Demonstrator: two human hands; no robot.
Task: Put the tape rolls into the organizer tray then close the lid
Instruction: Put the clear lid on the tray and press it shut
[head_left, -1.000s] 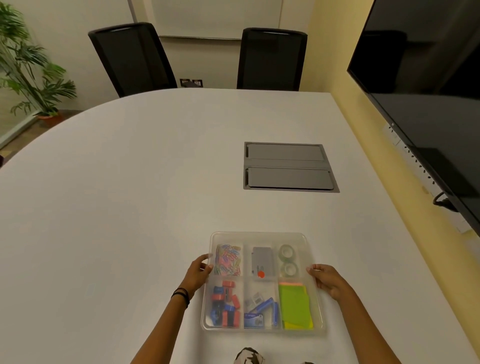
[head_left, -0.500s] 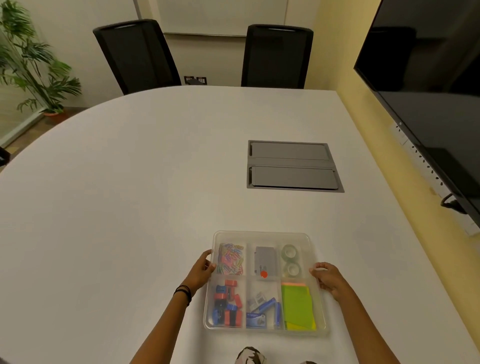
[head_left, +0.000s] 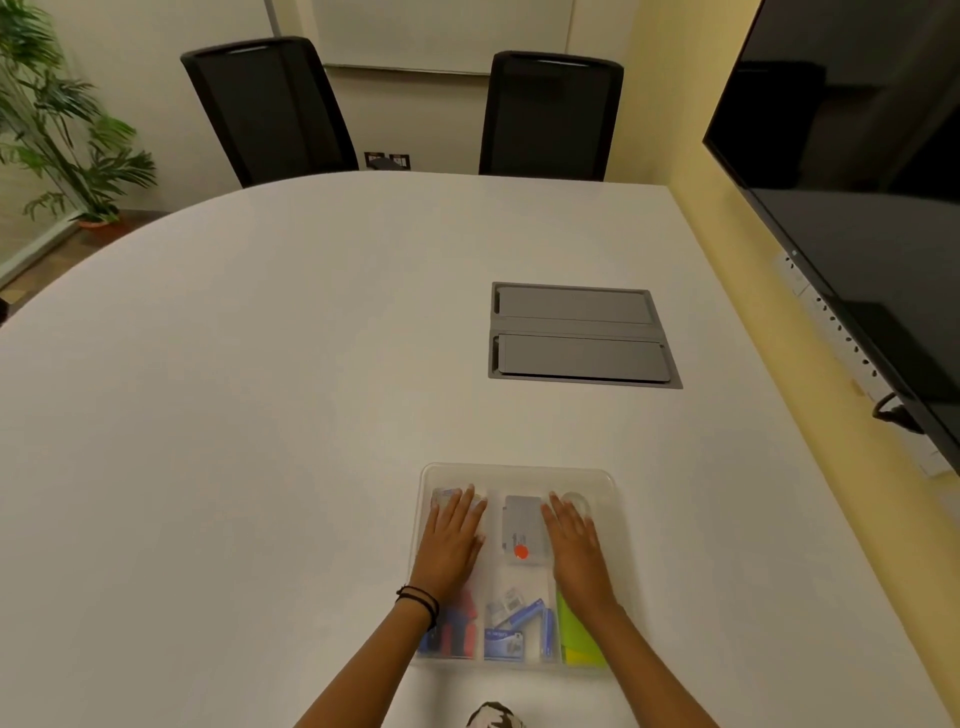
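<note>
Clear six-compartment organizer tray (head_left: 519, 472) flat on table, translucent lid (head_left: 605, 486) on top. Tape roll (head_left: 577, 502) in far-right compartment, partly hidden; second roll unseen.

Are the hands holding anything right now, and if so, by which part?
Nothing is gripped. The left hand and right hand lie flat, palms down, on the organizer tray's clear lid.

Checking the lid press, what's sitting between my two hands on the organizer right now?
In the head view, a grey case with an orange dot, under the clear lid, lies between the left hand and right hand.
</note>
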